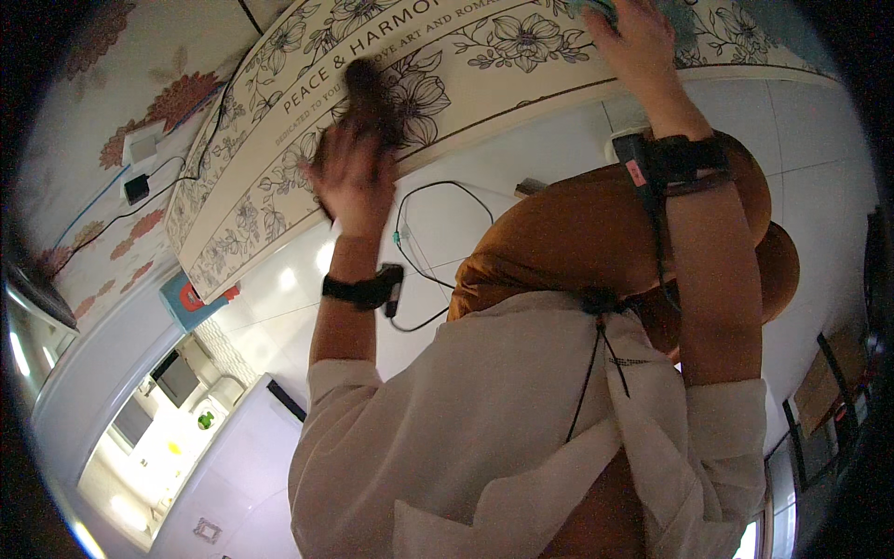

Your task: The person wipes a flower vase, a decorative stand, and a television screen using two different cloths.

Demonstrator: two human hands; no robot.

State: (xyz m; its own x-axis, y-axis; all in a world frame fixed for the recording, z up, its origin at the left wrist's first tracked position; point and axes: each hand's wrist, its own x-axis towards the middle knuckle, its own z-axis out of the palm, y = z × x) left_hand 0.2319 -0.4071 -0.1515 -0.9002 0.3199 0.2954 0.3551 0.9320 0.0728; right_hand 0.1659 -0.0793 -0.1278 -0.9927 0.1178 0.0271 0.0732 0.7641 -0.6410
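My left hand is blurred over a cream table cover printed with line-drawn flowers and writing. At its fingers is a dark, blurred thing; I cannot tell what it is or whether the hand grips it. My right hand reaches the top edge of the view, over the same cover. Beside its fingers a teal thing shows in part, cut off by the frame, so its hold is unclear. Black straps with small devices circle both wrists.
A black cable loops over the white tiled floor below the table's edge. Along the floral wall are a wall socket, a black plug adapter and wires. A blue and red object lies past the table's left corner.
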